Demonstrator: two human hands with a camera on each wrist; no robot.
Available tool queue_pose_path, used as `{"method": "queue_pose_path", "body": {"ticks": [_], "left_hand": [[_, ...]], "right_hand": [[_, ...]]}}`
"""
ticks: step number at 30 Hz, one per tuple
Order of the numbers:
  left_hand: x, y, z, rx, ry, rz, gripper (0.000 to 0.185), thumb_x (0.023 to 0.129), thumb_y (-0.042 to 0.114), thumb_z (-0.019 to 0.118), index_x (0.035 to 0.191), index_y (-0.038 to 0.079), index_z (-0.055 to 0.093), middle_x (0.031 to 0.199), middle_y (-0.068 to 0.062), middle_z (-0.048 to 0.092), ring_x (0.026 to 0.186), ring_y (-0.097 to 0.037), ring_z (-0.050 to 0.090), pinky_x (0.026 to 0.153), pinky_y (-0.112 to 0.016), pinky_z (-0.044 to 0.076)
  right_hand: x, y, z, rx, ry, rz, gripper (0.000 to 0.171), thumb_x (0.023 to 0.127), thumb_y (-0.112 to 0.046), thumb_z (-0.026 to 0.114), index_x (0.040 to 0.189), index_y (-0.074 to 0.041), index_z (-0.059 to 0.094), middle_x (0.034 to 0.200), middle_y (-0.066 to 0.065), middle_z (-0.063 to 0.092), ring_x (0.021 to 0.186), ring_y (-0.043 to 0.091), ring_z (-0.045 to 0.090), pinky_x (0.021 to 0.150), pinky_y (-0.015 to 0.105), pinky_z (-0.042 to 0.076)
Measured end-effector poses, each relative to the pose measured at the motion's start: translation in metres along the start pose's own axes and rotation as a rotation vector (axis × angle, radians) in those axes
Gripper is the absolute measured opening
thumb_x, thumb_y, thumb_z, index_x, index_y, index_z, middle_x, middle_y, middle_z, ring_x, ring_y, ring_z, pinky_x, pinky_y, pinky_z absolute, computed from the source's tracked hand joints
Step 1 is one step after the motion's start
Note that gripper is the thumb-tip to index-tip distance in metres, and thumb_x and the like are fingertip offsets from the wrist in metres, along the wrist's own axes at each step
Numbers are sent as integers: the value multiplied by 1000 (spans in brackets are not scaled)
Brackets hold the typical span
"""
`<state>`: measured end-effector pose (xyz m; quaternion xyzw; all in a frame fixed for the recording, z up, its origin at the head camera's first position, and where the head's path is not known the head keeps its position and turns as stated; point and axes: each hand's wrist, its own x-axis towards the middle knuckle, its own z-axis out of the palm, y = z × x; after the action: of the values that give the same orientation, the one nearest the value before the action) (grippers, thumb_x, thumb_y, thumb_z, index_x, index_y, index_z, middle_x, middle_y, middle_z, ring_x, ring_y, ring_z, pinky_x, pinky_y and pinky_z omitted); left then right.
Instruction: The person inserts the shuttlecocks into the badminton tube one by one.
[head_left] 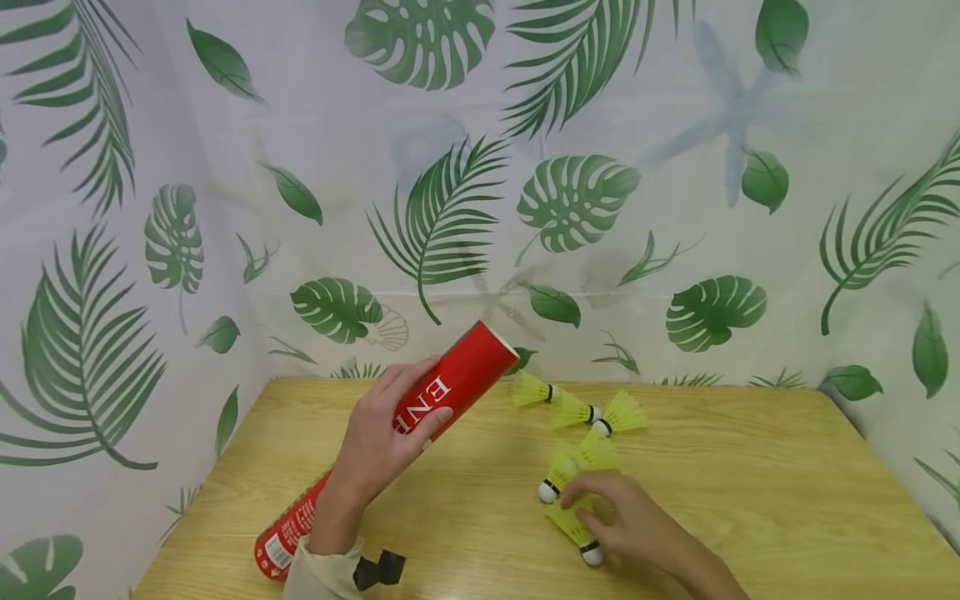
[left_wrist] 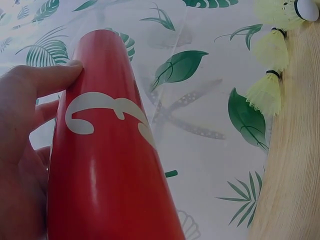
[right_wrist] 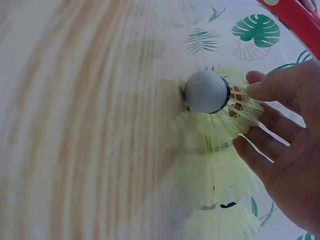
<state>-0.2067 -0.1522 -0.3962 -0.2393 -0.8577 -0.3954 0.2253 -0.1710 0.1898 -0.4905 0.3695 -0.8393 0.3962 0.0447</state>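
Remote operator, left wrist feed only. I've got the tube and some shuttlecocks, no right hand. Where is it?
Observer: Right hand is at the shuttlecock nearest the person, per head view.
Operator: Which part of it?
Observer: Right wrist view has the fingers at its skirt, clear of the cork. Can't tell if it's firmly gripped.
Operator: And the low end of the tube? Cut off in mine.
Observer: Head view shows a barcode near that end.
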Motion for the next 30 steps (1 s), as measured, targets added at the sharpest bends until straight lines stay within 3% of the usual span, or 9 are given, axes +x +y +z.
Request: {"method": "queue_pose_path", "body": {"ticks": [6,10,23,30], "left_hand": [[0,0,0,6,3,2,61,90,33,79,146,31,56,134,4,60,111,-17,59,81,-37,57],[-1,-1,0,11,2,-2,60,91,33,79,146,31,55,134,4,60,111,-17,59,82,-37,57],[-2,1,1,14,2,11,60,90,34,79,145,29,57,133,4,61,111,-16,60,82,-37,57],[-2,2,2,23,-4,21,59,91,35,78,145,29,57,132,4,61,109,-15,60,80,-37,57]], "right_hand": [[-3,-3,-8,44,9,-9,17,95,0,69,104,-14,73,101,-3,74,92,12,69,80,35,58],[-3,-7,-16,66,47,-27,21,94,3,70,102,-16,74,98,-5,75,86,9,68,76,32,58],[3,-28,-50,-31,321,-90,35,84,14,75,105,-15,74,98,-3,74,86,13,70,79,19,54],[9,-38,-68,-31,422,-114,42,81,21,72,108,-11,74,102,2,73,91,14,70,85,17,53]]}}
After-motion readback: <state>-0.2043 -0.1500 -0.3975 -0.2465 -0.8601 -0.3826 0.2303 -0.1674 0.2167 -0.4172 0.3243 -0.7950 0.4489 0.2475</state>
